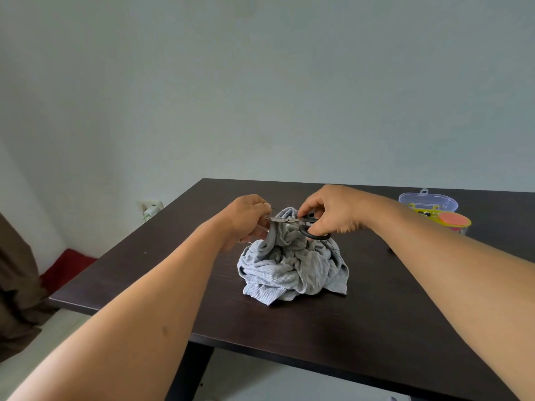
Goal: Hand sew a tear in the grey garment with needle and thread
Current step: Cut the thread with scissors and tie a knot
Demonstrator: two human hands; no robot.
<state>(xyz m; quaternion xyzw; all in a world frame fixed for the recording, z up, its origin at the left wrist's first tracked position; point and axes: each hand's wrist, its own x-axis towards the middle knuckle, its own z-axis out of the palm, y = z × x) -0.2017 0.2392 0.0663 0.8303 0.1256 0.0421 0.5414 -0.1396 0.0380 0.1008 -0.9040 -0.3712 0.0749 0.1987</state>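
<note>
Holding the scissors (292, 219) by their black loops, the right hand (333, 215) aims the blades left toward the left hand (249, 219), which pinches a raised fold of the grey garment (292, 267), probably to keep the thread (333, 247) taut for a cut. The garment sits bunched mid-table (376, 314). A sewing box (428, 202) stands well apart at the right.

Right hand (333, 214) holds scissors (292, 219) over grey garment (292, 267) on table (376, 299)

Bare table (289, 328) all round the garment (292, 270) (sewing box (428, 202) far right).
</note>
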